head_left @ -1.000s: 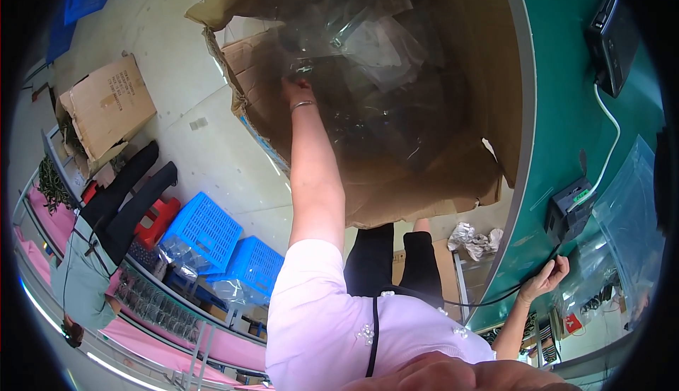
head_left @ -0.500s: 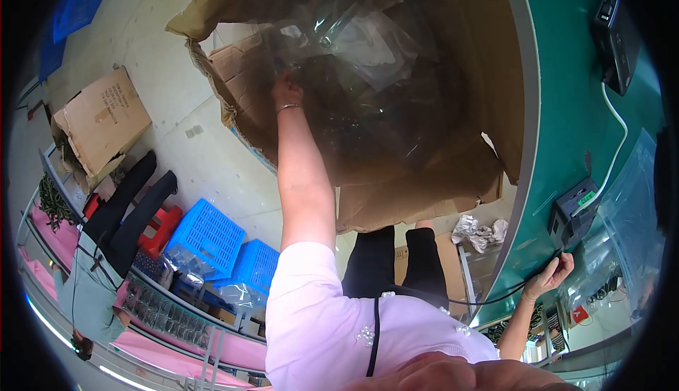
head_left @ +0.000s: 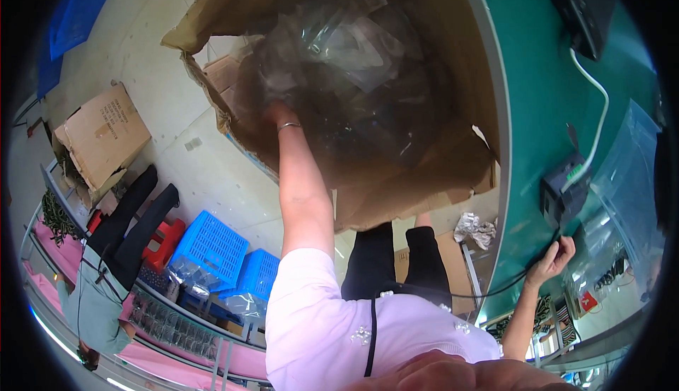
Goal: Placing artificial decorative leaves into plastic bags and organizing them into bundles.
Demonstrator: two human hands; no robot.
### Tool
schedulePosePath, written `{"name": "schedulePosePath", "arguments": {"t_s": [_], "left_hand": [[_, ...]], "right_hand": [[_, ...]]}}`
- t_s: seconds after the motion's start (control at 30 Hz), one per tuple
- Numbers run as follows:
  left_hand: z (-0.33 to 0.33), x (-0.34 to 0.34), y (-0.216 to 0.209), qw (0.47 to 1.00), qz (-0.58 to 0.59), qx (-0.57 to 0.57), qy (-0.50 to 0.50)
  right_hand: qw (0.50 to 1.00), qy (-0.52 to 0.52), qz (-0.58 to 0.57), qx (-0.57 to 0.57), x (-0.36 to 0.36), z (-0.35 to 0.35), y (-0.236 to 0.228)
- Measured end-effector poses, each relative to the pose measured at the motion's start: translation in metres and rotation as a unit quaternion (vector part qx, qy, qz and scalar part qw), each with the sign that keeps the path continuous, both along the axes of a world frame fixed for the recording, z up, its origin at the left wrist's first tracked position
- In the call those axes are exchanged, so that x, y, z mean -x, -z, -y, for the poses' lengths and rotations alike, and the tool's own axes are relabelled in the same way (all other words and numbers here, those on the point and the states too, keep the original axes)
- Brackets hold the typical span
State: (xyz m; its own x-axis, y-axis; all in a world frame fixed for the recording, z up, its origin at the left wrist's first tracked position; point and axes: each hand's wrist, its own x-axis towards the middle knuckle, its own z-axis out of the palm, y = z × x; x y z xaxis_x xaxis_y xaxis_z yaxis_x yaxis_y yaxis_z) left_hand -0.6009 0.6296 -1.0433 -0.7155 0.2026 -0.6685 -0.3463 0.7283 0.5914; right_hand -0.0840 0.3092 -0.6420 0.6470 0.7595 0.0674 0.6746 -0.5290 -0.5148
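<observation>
My left arm reaches down into a large brown cardboard box (head_left: 396, 193). Inside it, my left hand (head_left: 281, 113) is closed, the fingers bunched and partly lost in shadow. Thin clear plastic, apparently a bag (head_left: 281, 59), rises from that hand. More crumpled clear plastic bags (head_left: 375, 48) fill the box around it. At the green tabletop's edge, my right hand (head_left: 552, 261) has loosely bent, parted fingers, and nothing shows in it. Beside it runs a black cable (head_left: 506, 290), just below a small black device (head_left: 562, 196) on the tabletop.
The green table (head_left: 534, 108) carries a black box-shaped unit (head_left: 583, 6), a white cable (head_left: 605, 101) and clear plastic sheets (head_left: 633, 165). Left are a smaller carton (head_left: 106, 133), blue baskets (head_left: 212, 249), a red stool (head_left: 165, 242) and another person (head_left: 99, 299). Crumpled paper (head_left: 475, 230) lies near my legs.
My left hand has drawn back slightly towards me inside the box, and the plastic by it has shifted the same way. My right hand remains at the table edge. The view has shifted slightly.
</observation>
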Motion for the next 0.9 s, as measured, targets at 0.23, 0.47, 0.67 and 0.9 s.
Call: {"name": "schedulePosePath", "arguments": {"t_s": [0.23,0.47,0.67,0.9], "left_hand": [[0.018,-0.095,-0.194,0.969,-0.149,-0.154,0.125],[0.081,-0.130,-0.383,0.894,-0.234,-0.265,0.274],[0.148,-0.144,-0.581,0.729,-0.453,-0.323,0.398],[0.225,-0.216,-0.720,0.598,-0.483,-0.448,0.456]], "right_hand": [[0.995,0.011,-0.069,-0.069,-0.003,-0.002,-0.003],[0.984,0.020,-0.153,-0.095,-0.017,0.008,-0.018],[0.907,-0.383,-0.111,-0.133,0.072,-0.073,-0.228],[0.885,-0.407,-0.044,-0.220,0.116,-0.063,-0.289]]}}
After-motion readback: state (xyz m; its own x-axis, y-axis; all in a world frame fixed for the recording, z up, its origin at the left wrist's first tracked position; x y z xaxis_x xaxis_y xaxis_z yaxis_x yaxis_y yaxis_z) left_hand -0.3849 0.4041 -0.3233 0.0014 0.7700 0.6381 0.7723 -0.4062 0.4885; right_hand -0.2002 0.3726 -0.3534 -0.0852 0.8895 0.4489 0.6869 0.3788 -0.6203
